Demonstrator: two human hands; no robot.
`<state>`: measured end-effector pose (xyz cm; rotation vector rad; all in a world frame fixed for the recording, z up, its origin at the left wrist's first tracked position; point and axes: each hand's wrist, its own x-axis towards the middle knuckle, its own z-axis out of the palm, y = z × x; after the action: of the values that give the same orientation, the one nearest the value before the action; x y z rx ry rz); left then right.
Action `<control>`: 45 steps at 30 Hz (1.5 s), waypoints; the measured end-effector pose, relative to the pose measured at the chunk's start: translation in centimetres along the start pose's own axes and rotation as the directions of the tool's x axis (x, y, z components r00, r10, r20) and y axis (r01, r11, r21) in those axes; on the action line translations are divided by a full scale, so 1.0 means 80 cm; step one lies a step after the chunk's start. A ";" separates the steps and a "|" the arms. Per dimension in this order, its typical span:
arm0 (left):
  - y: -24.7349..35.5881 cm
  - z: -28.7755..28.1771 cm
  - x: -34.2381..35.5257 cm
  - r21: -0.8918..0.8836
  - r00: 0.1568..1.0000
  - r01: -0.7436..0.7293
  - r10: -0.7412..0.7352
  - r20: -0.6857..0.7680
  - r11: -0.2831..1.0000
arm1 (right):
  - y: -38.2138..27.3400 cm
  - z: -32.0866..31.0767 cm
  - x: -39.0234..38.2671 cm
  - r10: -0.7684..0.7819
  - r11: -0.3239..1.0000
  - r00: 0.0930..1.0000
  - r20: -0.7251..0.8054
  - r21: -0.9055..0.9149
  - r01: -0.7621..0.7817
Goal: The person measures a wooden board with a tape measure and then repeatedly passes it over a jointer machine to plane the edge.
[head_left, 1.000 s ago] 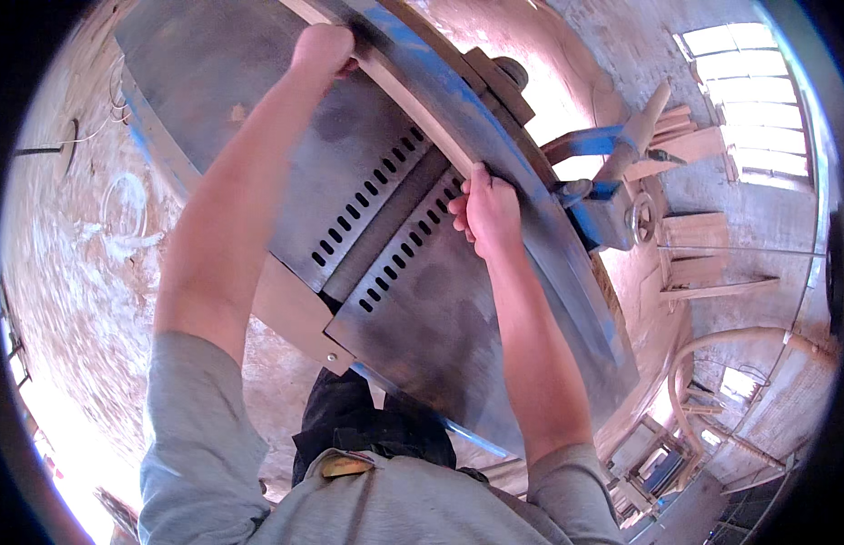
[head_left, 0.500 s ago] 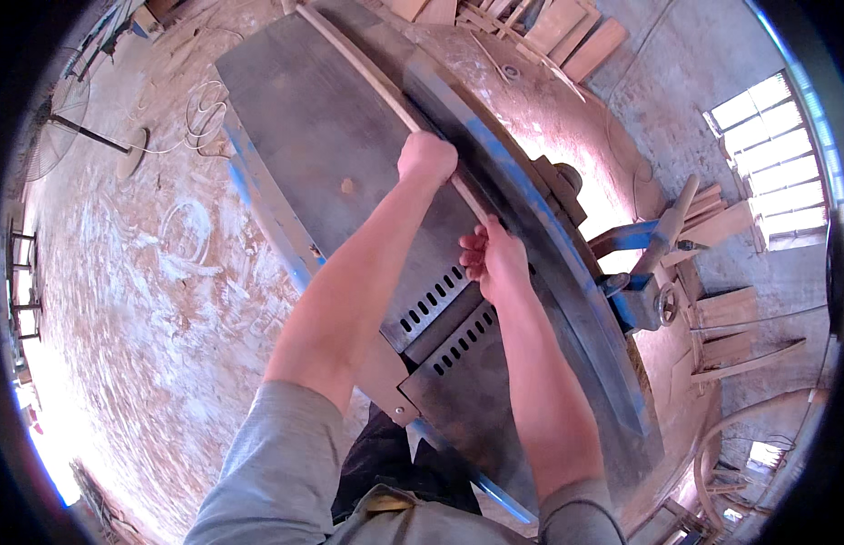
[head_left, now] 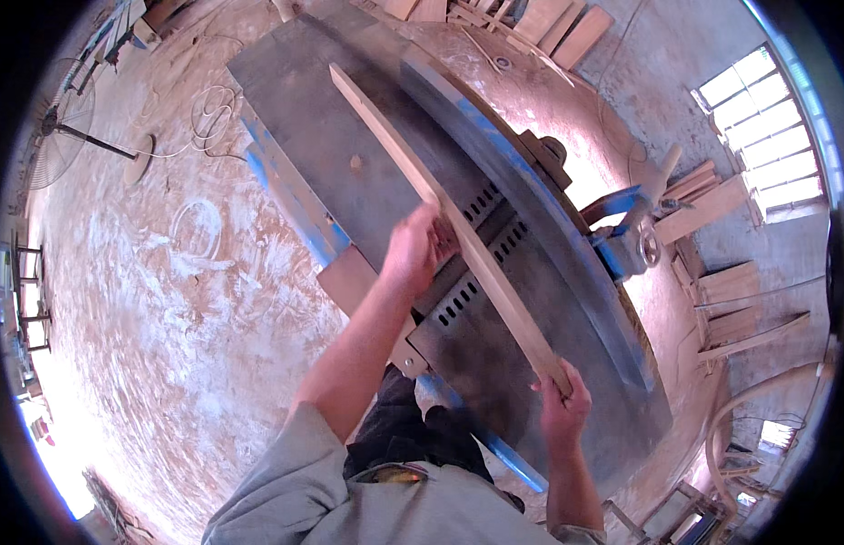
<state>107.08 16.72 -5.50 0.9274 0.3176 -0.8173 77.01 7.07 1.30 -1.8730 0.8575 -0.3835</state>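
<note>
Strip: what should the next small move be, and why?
Perhaps ease the strip toward the fence: a band of table shows between them, and the right hand grips the strip's near end.

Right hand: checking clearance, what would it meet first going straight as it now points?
The right hand would likely meet the blue-streaked metal fence, unless it passes above; depth is unclear.

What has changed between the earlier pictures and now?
The wooden strip has come away from the metal fence and back toward the person, its near end in the right hand. The left hand is now by its middle, its grip unclear. The fence stayed put.
</note>
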 end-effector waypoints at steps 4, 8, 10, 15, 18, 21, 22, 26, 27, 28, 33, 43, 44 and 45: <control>-0.002 0.018 -0.044 0.136 0.999 -0.033 0.033 0.004 0.990 | 0.019 -0.051 -0.063 -0.126 0.980 0.991 0.040 -0.151 0.130; -0.055 0.038 -0.119 0.151 0.994 -0.106 0.105 0.015 0.983 | 0.063 -0.099 -0.125 -0.114 0.991 0.993 -0.025 -0.074 0.112; -0.081 0.059 -0.165 0.178 0.991 -0.133 0.126 0.053 0.975 | 0.103 -0.128 -0.161 -0.153 0.985 0.986 -0.063 -0.086 0.147; -0.159 0.108 -0.265 0.206 0.968 -0.156 0.107 0.228 0.966 | 0.172 -0.198 -0.260 -0.064 0.998 0.985 -0.159 -0.007 0.064; -0.203 0.145 -0.302 0.251 0.926 -0.149 0.046 0.375 0.957 | 0.220 -0.236 -0.316 0.015 1.000 0.969 -0.246 -0.022 -0.021; -0.247 0.175 -0.329 0.252 0.873 -0.124 -0.016 0.488 0.960 | 0.220 -0.261 -0.368 0.062 0.997 0.933 -0.355 -0.013 -0.072; -0.257 0.188 -0.336 0.243 0.853 -0.113 -0.032 0.521 0.963 | 0.215 -0.267 -0.378 0.059 0.998 0.914 -0.402 -0.011 -0.069; -0.322 0.235 -0.361 0.323 0.777 -0.023 -0.186 0.601 0.946 | 0.221 -0.276 -0.452 0.156 0.983 0.806 -0.571 0.008 -0.184; -0.345 0.249 -0.369 0.367 0.765 0.008 -0.242 0.597 0.930 | 0.232 -0.270 -0.475 0.108 0.990 0.764 -0.636 -0.003 -0.142; -0.370 0.256 -0.378 0.403 0.729 0.016 -0.286 0.622 0.915 | 0.240 -0.261 -0.500 0.180 0.977 0.731 -0.658 0.034 -0.210; -0.526 0.274 -0.461 0.595 0.557 0.039 -0.512 0.654 0.803 | 0.229 -0.260 -0.624 0.529 0.800 0.538 -0.656 0.175 -0.574; -0.602 0.325 -0.654 0.665 0.304 -0.291 -0.592 0.746 0.688 | 0.233 -0.234 -0.729 0.488 0.808 0.419 -0.766 0.215 -0.549; -0.644 0.328 -0.689 0.648 0.270 -0.313 -0.589 0.762 0.694 | 0.261 -0.248 -0.757 0.475 0.815 0.405 -0.781 0.217 -0.537; -0.687 0.329 -0.729 0.630 0.237 -0.333 -0.585 0.776 0.702 | 0.289 -0.266 -0.786 0.461 0.822 0.392 -0.796 0.217 -0.526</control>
<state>25.14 5.34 10.93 0.8759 -1.2173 -1.6258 11.30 31.76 -2.79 -1.3039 2.0537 -0.8933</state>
